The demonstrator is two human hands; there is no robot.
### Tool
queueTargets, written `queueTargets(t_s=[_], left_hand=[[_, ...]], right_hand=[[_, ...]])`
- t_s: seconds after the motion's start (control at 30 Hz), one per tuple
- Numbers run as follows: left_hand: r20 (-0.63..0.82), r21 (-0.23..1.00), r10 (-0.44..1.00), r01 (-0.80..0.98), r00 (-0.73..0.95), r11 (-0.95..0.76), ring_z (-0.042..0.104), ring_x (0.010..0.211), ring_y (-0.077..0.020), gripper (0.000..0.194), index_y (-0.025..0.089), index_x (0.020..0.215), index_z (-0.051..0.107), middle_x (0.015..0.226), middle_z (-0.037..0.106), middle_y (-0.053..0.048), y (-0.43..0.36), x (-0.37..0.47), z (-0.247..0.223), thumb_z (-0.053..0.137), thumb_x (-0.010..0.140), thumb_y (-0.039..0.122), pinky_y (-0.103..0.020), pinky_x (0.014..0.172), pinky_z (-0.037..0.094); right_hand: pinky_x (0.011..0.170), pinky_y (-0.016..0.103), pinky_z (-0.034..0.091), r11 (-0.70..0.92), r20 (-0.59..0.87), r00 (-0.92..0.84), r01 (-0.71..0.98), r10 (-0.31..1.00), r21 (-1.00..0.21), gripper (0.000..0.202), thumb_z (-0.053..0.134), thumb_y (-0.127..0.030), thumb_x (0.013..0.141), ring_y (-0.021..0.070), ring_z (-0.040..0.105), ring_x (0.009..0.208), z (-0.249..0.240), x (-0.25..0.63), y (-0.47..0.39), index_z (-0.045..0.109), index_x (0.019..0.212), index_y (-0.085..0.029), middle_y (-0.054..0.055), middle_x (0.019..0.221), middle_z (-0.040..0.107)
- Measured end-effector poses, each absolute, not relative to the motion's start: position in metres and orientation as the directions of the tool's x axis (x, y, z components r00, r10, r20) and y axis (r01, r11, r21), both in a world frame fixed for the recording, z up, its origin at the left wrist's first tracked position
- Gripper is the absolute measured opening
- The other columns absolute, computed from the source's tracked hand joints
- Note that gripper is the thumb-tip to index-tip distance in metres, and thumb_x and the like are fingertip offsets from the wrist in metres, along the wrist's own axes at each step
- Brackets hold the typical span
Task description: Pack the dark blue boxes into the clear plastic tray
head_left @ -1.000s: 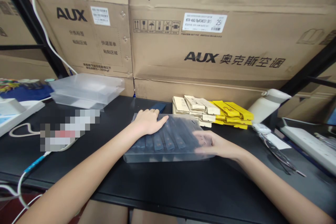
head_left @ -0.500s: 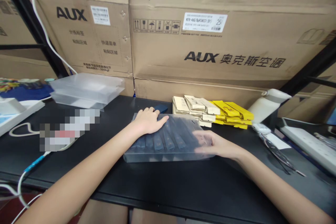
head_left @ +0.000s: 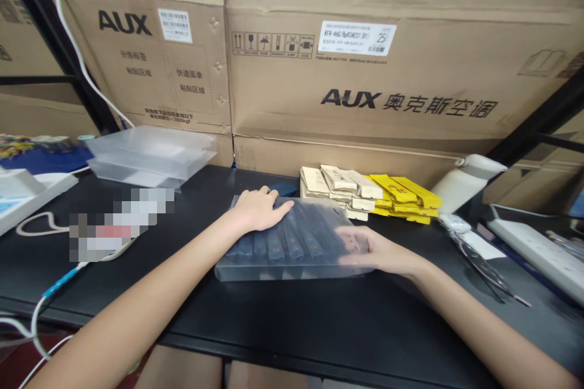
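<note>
A shallow translucent plastic box (head_left: 283,272) lies on the black tabletop before me. Several long dark blue packets (head_left: 276,244) show through it side by side. My left hand (head_left: 259,209) rests palm down across its far left part, thumb spread to the right; the fingertips at the far edge are partly hidden. At the right end, my right hand (head_left: 371,249) grips the box, its fingers blurred behind the clear plastic. Just past the left fingers lies another dark blue piece (head_left: 281,189).
Behind the box are stacked cream packets (head_left: 340,188) and yellow packets (head_left: 404,197). A white bottle (head_left: 468,185), a cable (head_left: 479,267) and a power strip (head_left: 541,249) lie right. Empty translucent trays (head_left: 152,155) stand back left. Large cartons (head_left: 283,91) close off the rear.
The dark blue packets inside the box have shifted very slightly. Both hands and the box stay in place.
</note>
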State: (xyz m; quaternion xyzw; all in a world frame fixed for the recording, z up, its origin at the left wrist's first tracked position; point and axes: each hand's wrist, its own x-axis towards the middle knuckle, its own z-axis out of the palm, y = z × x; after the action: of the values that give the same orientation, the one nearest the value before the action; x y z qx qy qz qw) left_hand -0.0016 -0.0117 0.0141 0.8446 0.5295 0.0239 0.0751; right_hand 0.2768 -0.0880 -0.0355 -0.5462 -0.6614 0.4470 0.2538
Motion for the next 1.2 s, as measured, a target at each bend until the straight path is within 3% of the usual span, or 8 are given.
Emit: queueTargets(t_s=[0.57,1.2], left_hand=[[-0.001,0.172,0.882,0.869,0.470,-0.463,0.061,0.112,-0.0350,0.080,0.029,0.126,0.061,0.127,0.064,-0.010,0.000,-0.010,0.012,0.017,0.083,0.080,-0.047,0.093,0.047],[-0.041,0.195,0.914,0.901,0.403,-0.388,0.058,0.115,-0.0398,0.088,0.023,0.132,0.055,0.133,0.054,-0.016,-0.005,-0.008,0.012,0.015,0.081,0.082,-0.049,0.096,0.044]], right_hand=[[0.095,0.046,0.051,0.022,-0.132,-0.273,0.496,0.953,-0.868,0.077,0.085,-0.052,0.057,0.0273,0.063,0.104,-0.032,0.274,-0.089,0.064,0.125,-0.021,0.007,0.110,0.068],[0.096,0.047,0.051,0.035,-0.121,-0.268,0.513,0.956,-0.858,0.076,0.084,-0.050,0.058,0.0270,0.063,0.103,-0.035,0.276,-0.088,0.063,0.125,-0.021,0.008,0.112,0.066]])
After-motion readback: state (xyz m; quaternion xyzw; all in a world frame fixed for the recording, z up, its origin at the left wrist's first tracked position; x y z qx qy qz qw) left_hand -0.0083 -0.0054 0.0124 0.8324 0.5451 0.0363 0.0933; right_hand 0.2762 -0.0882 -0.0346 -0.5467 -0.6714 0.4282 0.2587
